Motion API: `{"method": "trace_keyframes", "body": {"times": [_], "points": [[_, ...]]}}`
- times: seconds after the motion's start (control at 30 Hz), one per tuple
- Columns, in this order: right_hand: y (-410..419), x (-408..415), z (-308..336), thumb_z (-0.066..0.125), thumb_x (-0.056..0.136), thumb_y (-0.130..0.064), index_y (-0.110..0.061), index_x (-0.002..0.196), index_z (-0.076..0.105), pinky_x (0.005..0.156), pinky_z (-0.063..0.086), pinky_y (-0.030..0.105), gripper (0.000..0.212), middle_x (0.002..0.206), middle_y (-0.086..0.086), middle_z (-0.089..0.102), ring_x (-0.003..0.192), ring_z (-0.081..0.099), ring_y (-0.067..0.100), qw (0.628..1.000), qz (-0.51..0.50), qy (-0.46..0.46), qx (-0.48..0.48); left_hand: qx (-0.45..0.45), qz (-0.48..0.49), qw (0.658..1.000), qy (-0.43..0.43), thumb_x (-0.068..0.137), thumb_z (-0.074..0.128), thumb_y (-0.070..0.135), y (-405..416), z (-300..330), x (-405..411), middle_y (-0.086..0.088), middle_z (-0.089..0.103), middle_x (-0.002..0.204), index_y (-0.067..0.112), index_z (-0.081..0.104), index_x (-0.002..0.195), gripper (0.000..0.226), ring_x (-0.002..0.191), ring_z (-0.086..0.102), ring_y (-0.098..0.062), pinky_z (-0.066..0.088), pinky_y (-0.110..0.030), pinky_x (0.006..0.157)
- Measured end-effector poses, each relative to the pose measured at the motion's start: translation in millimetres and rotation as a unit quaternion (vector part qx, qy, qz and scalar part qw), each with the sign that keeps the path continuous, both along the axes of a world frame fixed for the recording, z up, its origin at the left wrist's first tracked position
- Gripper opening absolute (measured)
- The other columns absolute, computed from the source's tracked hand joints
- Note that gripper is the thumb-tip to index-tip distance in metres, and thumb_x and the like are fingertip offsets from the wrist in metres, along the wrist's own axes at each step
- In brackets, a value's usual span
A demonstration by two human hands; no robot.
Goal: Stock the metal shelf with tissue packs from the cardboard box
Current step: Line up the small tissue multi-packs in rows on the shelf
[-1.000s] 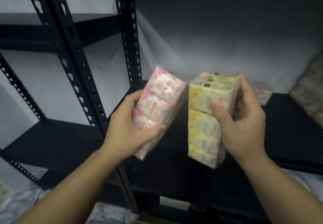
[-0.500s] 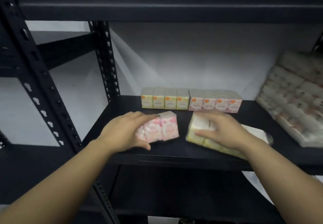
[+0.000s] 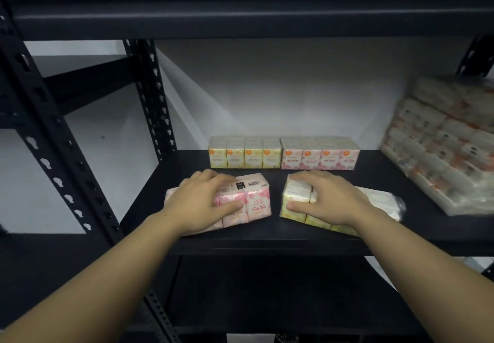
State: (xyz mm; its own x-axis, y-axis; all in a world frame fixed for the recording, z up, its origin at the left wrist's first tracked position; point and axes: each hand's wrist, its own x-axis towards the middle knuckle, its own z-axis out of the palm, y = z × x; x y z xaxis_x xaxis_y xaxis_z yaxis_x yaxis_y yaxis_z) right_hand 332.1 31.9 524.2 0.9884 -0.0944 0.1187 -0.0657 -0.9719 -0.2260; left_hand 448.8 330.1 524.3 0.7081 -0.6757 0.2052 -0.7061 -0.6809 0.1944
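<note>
Fingers of the left hand (image 3: pixel 199 203) curl over the pink tissue pack (image 3: pixel 247 200), the right hand (image 3: pixel 330 198) likewise clamps the yellow tissue pack (image 3: pixel 295 203), both lying near the metal shelf (image 3: pixel 267 245) front lip. Behind stand the back row packs (image 3: pixel 283 155); a skewed push could topple them, or leave these overhanging the edge

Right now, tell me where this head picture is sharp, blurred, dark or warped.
Head view: the pink tissue pack under the left hand is sharp, its barcode plain; the large clear-wrapped bundle at far right is smeared; the black metal shelf is dim, its underside nearly black; the wide lens bends the uprights outward.
</note>
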Motion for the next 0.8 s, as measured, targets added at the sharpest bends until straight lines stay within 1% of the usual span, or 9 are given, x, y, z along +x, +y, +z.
{"method": "trace_keyframes", "body": {"times": [0.1, 0.17, 0.3, 0.4, 0.53, 0.6, 0.67, 0.73, 0.8], "points": [[0.7, -0.4, -0.9, 0.051, 0.080, -0.086, -0.049, 0.149, 0.041, 0.111, 0.043, 0.045, 0.079, 0.153, -0.018, 0.049, 0.139, 0.047, 0.013, 1.000, -0.004, -0.001, 0.004, 0.037, -0.002, 0.999, 0.017, 0.085, 0.066, 0.066, -13.2, 8.7, 3.9, 0.009, 0.051, 0.137, 0.037, 0.050, 0.140, 0.065, 0.123, 0.048, -0.015, 0.044, -0.041, 0.104], [0.5, 0.0, -1.5, 0.046, 0.078, -0.089, -0.049, 0.147, 0.043, 0.110, 0.044, 0.045, 0.080, 0.151, -0.019, 0.051, 0.137, 0.049, 0.013, 1.000, -0.012, -0.003, 0.012, 0.043, -0.020, 0.998, 0.027, 0.079, 0.071, 0.062, -26.2, 11.3, 3.9, 0.008, 0.053, 0.134, 0.032, 0.048, 0.138, 0.070, 0.120, 0.052, -0.016, 0.048, -0.041, 0.099], [-0.4, -0.5, -1.2, 0.046, 0.079, -0.089, -0.050, 0.145, 0.045, 0.107, 0.045, 0.043, 0.077, 0.148, -0.020, 0.054, 0.134, 0.052, 0.013, 1.000, -0.020, -0.005, 0.023, 0.077, -0.038, 0.994, 0.066, 0.074, 0.066, 0.081, -55.8, 8.6, 2.6, 0.005, 0.051, 0.144, 0.032, 0.033, 0.153, 0.099, 0.125, 0.055, -0.020, 0.051, -0.046, 0.101], [-0.1, -1.9, 0.7, 0.047, 0.080, -0.087, -0.049, 0.145, 0.046, 0.107, 0.045, 0.041, 0.076, 0.147, -0.019, 0.054, 0.133, 0.051, 0.012, 0.999, -0.019, 0.000, 0.034, 0.090, -0.029, 0.993, 0.072, 0.072, 0.067, 0.083, -68.7, 7.9, 7.0, 0.004, 0.055, 0.143, 0.033, 0.034, 0.153, 0.101, 0.124, 0.057, -0.020, 0.051, -0.046, 0.101], [-1.0, -2.7, 3.3, 0.051, 0.080, -0.087, -0.049, 0.144, 0.050, 0.105, 0.048, 0.041, 0.074, 0.144, -0.021, 0.056, 0.130, 0.053, 0.011, 0.998, -0.019, 0.002, 0.063, 0.024, -0.023, 0.994, 0.101, 0.072, 0.077, 0.073, -69.8, 23.0, 8.5, 0.006, 0.059, 0.142, 0.031, 0.039, 0.152, 0.098, 0.122, 0.059, -0.018, 0.053, -0.043, 0.101], [-0.6, -1.9, 5.9, 0.053, 0.077, -0.090, -0.048, 0.140, 0.054, 0.102, 0.050, 0.041, 0.076, 0.139, -0.022, 0.059, 0.126, 0.056, 0.009, 0.995, -0.020, 0.004, 0.098, -0.032, -0.022, 0.993, 0.109, 0.071, 0.080, 0.072, -64.4, 35.7, 8.1, 0.006, 0.063, 0.135, 0.031, 0.040, 0.150, 0.098, 0.115, 0.063, -0.015, 0.056, -0.042, 0.097], [-0.5, 0.4, 10.7, 0.055, 0.071, -0.094, -0.044, 0.138, 0.057, 0.102, 0.051, 0.040, 0.084, 0.135, -0.021, 0.061, 0.123, 0.058, 0.010, 0.992, -0.014, 0.009, 0.128, -0.098, -0.027, 0.987, 0.123, 0.069, 0.082, 0.071, -56.7, 50.3, 7.4, 0.008, 0.065, 0.124, 0.033, 0.040, 0.150, 0.100, 0.104, 0.066, -0.011, 0.059, -0.037, 0.090], [0.6, 4.5, 17.1, 0.053, 0.064, -0.100, -0.040, 0.142, 0.057, 0.106, 0.050, 0.040, 0.098, 0.140, -0.019, 0.060, 0.127, 0.058, 0.011, 0.990, 0.000, 0.012, 0.141, -0.165, -0.035, 0.975, 0.144, 0.070, 0.086, 0.064, -47.9, 64.6, 6.7, 0.009, 0.063, 0.123, 0.034, 0.037, 0.154, 0.101, 0.105, 0.065, -0.009, 0.058, -0.031, 0.089], [7.7, 8.8, 24.9, 0.056, 0.062, -0.099, -0.038, 0.148, 0.052, 0.111, 0.047, 0.042, 0.106, 0.149, -0.016, 0.056, 0.135, 0.053, 0.009, 0.987, 0.010, -0.005, 0.159, -0.234, -0.043, 0.956, 0.173, 0.073, 0.089, 0.051, -39.3, 76.4, 6.7, 0.007, 0.063, 0.123, 0.038, 0.036, 0.155, 0.099, 0.106, 0.066, -0.009, 0.058, -0.028, 0.087]]}}
